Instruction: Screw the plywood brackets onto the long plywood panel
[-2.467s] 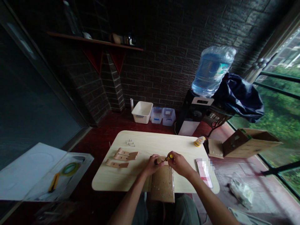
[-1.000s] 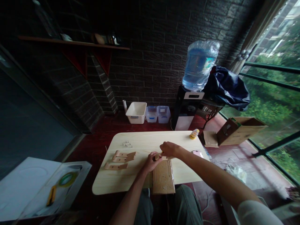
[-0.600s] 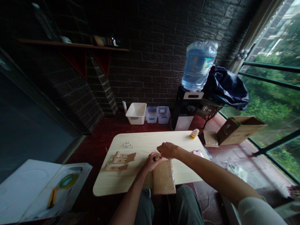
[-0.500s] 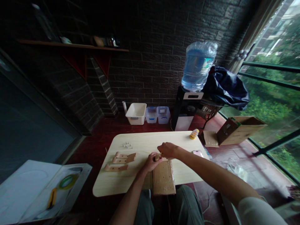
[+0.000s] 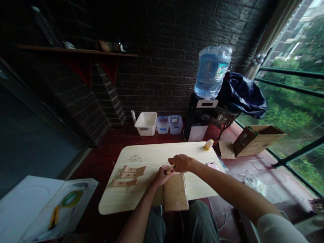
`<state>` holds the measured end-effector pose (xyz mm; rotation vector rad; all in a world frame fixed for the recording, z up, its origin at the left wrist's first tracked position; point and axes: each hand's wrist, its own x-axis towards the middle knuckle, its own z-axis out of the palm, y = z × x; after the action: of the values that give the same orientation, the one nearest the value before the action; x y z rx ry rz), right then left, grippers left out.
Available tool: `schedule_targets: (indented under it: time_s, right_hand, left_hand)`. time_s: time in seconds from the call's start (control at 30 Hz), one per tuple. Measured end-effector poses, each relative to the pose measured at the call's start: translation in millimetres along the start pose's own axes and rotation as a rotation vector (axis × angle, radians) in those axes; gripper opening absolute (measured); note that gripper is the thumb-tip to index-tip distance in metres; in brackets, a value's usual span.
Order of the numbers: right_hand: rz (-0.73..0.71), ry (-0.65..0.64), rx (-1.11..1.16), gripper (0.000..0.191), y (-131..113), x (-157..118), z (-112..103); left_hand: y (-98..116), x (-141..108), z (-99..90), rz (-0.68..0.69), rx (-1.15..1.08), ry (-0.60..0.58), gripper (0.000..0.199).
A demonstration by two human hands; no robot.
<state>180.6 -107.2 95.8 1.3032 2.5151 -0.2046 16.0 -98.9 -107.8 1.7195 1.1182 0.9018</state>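
Observation:
Over the far end of a flat cardboard box (image 5: 176, 194), my left hand (image 5: 162, 175) is closed around a light wooden piece (image 5: 168, 171), whose rounded end shows. My right hand (image 5: 182, 163) is a fist just above and to the right, touching the same spot. A bit of yellow shows under its fingers, seemingly the handle of a small tool, mostly hidden. Left of my hands lie curved wooden parts with holes, a wider one (image 5: 133, 171) and a narrower one (image 5: 124, 182). Several small screws (image 5: 136, 157) stand behind them.
The pale table (image 5: 146, 195) carries a phone (image 5: 212, 165) and a yellow-based container (image 5: 208, 145) at right. An opened white case (image 5: 86, 192) stands at lower left. Beyond are plastic bins (image 5: 146, 124), a water dispenser (image 5: 201, 118) and a large carton (image 5: 255, 141).
Both hands stay together on the wooden piece; my right fist has turned slightly. The whole view has shifted a little, with the parts on the table unmoved.

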Motion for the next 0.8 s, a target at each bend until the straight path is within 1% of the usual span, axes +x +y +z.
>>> schedule_targets:
  time_s: [0.1,0.2,0.3,0.43,0.53,0.7,0.8]
  right_hand:
    - [-0.036,0.005,-0.037,0.031,-2.6,0.7,0.6]
    - [-0.046,-0.007,-0.056,0.028,-3.1,3.1,0.8]
    - [-0.033,-0.008,-0.06,0.03,0.1,5.1,3.6]
    - [0.005,-0.005,-0.048,0.039,5.4,4.5,11.3]
    - [0.002,0.015,-0.044,0.045,7.5,3.1,16.0]
    - [-0.049,0.007,-0.069,0.037,7.6,6.1,18.6]
    - [-0.049,0.013,-0.075,0.036,6.4,8.0,18.7]
  left_hand:
    - [1.8,0.2,-1.3,0.02,0.002,-0.024,0.026]
    - [2.4,0.2,-1.7,0.025,-0.007,-0.026,0.026]
    - [1.9,0.1,-0.9,0.019,-0.011,-0.009,0.027]
    - [2.8,0.2,-0.3,0.02,-0.017,-0.011,0.028]
    - [4.6,0.2,-0.9,0.029,-0.003,-0.013,0.027]
    - [6.6,0.4,-3.0,0.04,0.011,-0.04,0.024]
    - [7.8,1.0,-4.5,0.035,0.015,-0.044,0.025]
